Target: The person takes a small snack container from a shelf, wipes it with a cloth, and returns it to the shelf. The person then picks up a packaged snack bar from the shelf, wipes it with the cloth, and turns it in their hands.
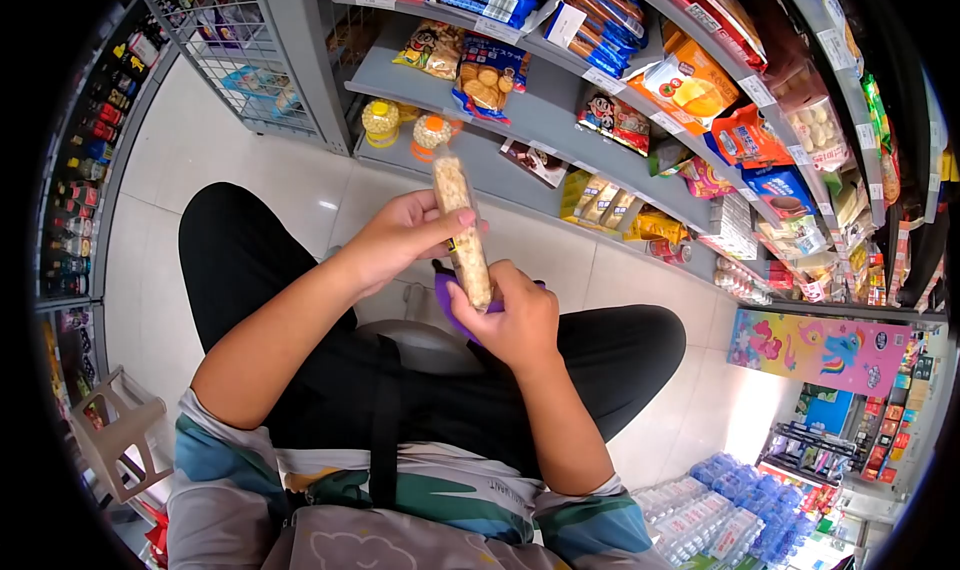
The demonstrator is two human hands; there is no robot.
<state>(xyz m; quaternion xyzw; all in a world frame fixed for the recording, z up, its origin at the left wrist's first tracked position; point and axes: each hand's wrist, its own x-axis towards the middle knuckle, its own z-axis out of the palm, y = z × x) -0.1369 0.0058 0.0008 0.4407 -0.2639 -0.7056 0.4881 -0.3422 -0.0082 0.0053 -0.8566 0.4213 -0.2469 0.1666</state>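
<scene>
A long, clear-wrapped snack pack (pixel 460 220) with pale, grainy contents is held upright on a slant in front of me. My left hand (pixel 412 232) grips its upper part, thumb across the front. Around its lower end are the fingers of my right hand (pixel 510 313). Behind the pack, partly hidden by my right hand, is a purple cloth-like item (pixel 452 300); whether I touch it cannot be told. Beyond the pack's top, two round-lidded jars, one yellow (pixel 381 123) and one orange (pixel 431 135), stand on the lowest shelf.
Grey shelves (pixel 555 120) of packaged snacks curve along the front and right. A wire rack (pixel 240 55) stands at the upper left, a beige plastic stool (pixel 115 435) at the lower left. Bottled-water packs (pixel 735 515) are at the lower right. Pale floor tiles (pixel 165 150) surround my bent knees.
</scene>
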